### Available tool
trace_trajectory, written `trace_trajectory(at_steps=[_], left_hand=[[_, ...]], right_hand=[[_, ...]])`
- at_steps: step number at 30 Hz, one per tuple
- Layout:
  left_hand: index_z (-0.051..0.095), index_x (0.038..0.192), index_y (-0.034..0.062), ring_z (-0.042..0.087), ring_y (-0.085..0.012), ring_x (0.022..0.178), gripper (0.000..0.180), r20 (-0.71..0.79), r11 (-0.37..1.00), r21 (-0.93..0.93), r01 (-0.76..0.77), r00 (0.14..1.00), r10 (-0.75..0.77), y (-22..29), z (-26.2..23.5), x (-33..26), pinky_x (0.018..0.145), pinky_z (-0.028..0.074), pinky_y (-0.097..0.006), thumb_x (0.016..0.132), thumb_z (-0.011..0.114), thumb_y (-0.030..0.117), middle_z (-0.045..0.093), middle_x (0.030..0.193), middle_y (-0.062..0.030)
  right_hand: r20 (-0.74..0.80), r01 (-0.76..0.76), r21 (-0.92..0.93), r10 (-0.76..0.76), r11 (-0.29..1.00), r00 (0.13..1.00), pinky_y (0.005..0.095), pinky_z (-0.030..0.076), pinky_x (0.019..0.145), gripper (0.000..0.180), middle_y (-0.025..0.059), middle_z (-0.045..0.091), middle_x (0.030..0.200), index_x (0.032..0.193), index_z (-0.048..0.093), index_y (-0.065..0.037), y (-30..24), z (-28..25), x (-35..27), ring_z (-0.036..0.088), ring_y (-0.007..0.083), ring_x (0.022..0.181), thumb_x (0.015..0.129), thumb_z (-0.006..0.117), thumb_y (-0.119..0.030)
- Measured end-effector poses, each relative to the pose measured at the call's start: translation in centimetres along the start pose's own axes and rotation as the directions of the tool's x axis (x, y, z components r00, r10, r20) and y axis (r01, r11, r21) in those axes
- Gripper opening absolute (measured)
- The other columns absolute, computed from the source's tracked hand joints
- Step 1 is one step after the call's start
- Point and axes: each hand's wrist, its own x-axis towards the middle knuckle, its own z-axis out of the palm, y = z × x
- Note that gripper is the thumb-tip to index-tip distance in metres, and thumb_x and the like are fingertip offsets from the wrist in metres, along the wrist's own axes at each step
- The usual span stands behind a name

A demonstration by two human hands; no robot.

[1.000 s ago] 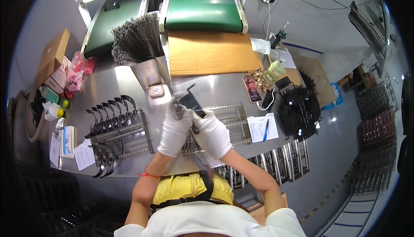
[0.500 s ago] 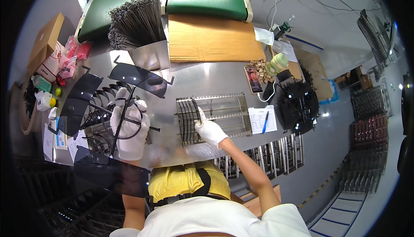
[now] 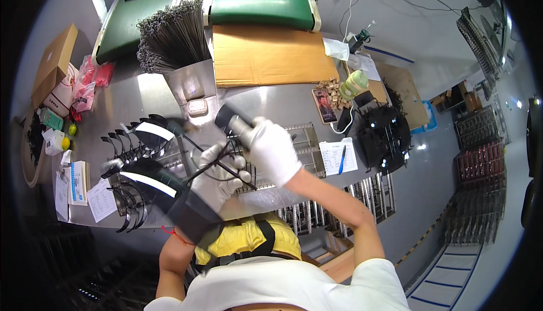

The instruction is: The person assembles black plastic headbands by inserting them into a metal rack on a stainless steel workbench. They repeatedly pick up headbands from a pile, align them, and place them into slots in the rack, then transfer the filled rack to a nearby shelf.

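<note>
In my gloved left hand [image 3: 219,180], fingers closed, is the stem of a dark wire hanger with several arms. Dark curved lenses hang on its arms, one at the upper left [image 3: 155,132] and one below it [image 3: 150,176]; another near my waist [image 3: 195,216] is smeared by motion. My gloved right hand [image 3: 272,151] pinches a small dark lens panel [image 3: 233,121] at the hanger's upper right; the panel is blurred, and whether it touches an arm I cannot tell. Behind my hands lies a metal wire rack [image 3: 305,141], partly hidden.
More curved lenses [image 3: 127,209] stand in a rack at the left. A bundle of wire hangers [image 3: 172,38] stands at the back, beside a cardboard sheet [image 3: 271,56] and green conveyor belts [image 3: 260,0]. At right are a phone [image 3: 324,106], a paper with a pen [image 3: 339,161] and a dark pile [image 3: 384,138].
My right hand has come up from the rack toward the hanger, with a dark panel at its fingers. My left hand has moved right, turning the hanger and its lenses.
</note>
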Motion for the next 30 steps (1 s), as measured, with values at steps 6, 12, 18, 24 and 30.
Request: trace_trajectory(at_steps=[6, 12, 18, 24, 30], left_hand=[[0.039, 0.119, -0.0015, 0.052, -0.0129, 0.059, 0.038, 0.304, 0.948, -0.285, -0.142, 0.924, 0.23, 1.2, 4.8, -6.7, 0.052, 0.051, -0.022, 0.103, 0.046, 0.033, 0.041, 0.088, -0.003], [0.05, 0.115, 0.008, 0.05, -0.0189, 0.059, 0.046, 0.047, 0.988, -0.091, -0.128, 0.99, 0.132, 1.2, 2.8, -6.5, 0.05, 0.044, -0.028, 0.097, 0.05, 0.05, 0.042, 0.078, -0.0051], [0.054, 0.11, 0.005, 0.05, -0.0214, 0.047, 0.054, 0.13, 0.997, 0.037, 0.073, 0.988, -0.078, 1.8, 1.8, -6.6, 0.044, 0.046, -0.03, 0.097, 0.042, 0.056, 0.048, 0.069, -0.0092], [0.054, 0.097, 0.0037, 0.041, -0.0143, 0.039, 0.056, -0.004, 0.96, 0.182, 0.214, 0.976, -0.217, -1.5, 2.6, -5.4, 0.031, 0.037, -0.023, 0.098, 0.037, 0.057, 0.05, 0.06, -0.0087], [0.042, 0.103, 0.0024, 0.052, -0.0121, 0.036, 0.041, 0.321, 0.854, -0.385, 0.349, 0.919, -0.231, -5.2, 4.5, -5.2, 0.031, 0.043, -0.021, 0.1, 0.039, 0.043, 0.051, 0.064, -0.0075]], right_hand=[[0.206, -0.478, 0.477, 0.435, 0.737, 0.876, 0.0324, 0.053, 0.073, 0.057, 0.0112, 0.059, 0.087, 0.148, 0.04, -0.019, 4.6, 6.0, -5.2, 0.062, 0.0224, 0.074, 0.093, 0.049, -0.011], [0.517, -0.517, 0.515, 0.233, 0.684, 0.823, 0.048, 0.052, 0.067, 0.058, 0.028, 0.066, 0.101, 0.151, 0.021, -0.008, 5.4, 13.2, -8.6, 0.067, 0.0392, 0.077, 0.099, 0.039, -0.027], [0.486, -0.502, 0.345, 0.306, 0.793, 0.819, 0.0511, 0.05, 0.081, 0.056, 0.0257, 0.059, 0.123, 0.136, 0.048, -0.004, 3.7, 8.3, -5.2, 0.065, 0.0429, 0.09, 0.088, 0.061, -0.032], [0.024, 0.144, 0.469, -0.175, 0.871, 0.984, 0.0464, 0.053, 0.079, 0.066, 0.018, 0.062, 0.116, 0.132, 0.053, -0.011, 1.8, -1.4, 0.1, 0.066, 0.0333, 0.093, 0.075, 0.078, -0.034], [0.005, 0.049, 0.41, -0.057, 0.911, 0.998, 0.0386, 0.048, 0.046, 0.038, 0.0081, 0.053, 0.051, 0.069, 0.066, -0.007, 0.2, -2.5, 0.2, 0.058, 0.031, 0.045, 0.078, 0.078, -0.042]])
